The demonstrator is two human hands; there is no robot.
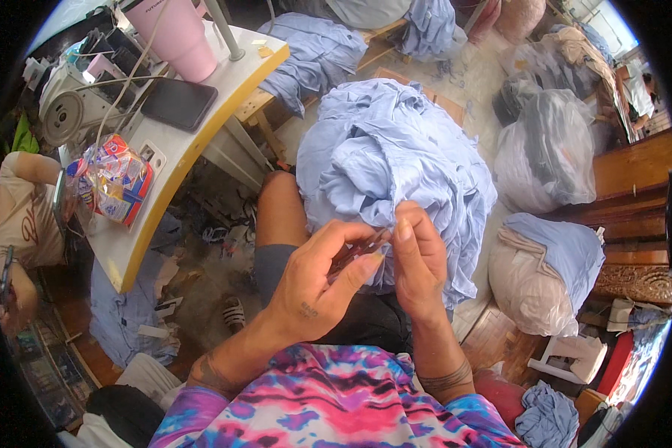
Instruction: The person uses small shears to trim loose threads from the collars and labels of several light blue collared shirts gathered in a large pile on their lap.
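Note:
A big heap of light blue cloth (396, 157) lies over my lap and knees. My left hand (317, 280) pinches a small dark tool (358, 250), thin like thread snips, with its tip against the cloth's edge. My right hand (420, 257) grips a fold of the same blue cloth between thumb and fingers, right beside the tool. Both hands meet in front of my chest, above dark shorts and a tie-dye shirt.
A white table with a yellow edge (194, 149) at my left carries a sewing machine (67, 104), a pink tumbler (175, 37), a dark phone (179, 103) and a snack packet (112, 183). Another person (19, 224) sits far left. Stuffed plastic bags (545, 157) and cloth bundles (545, 272) stand right.

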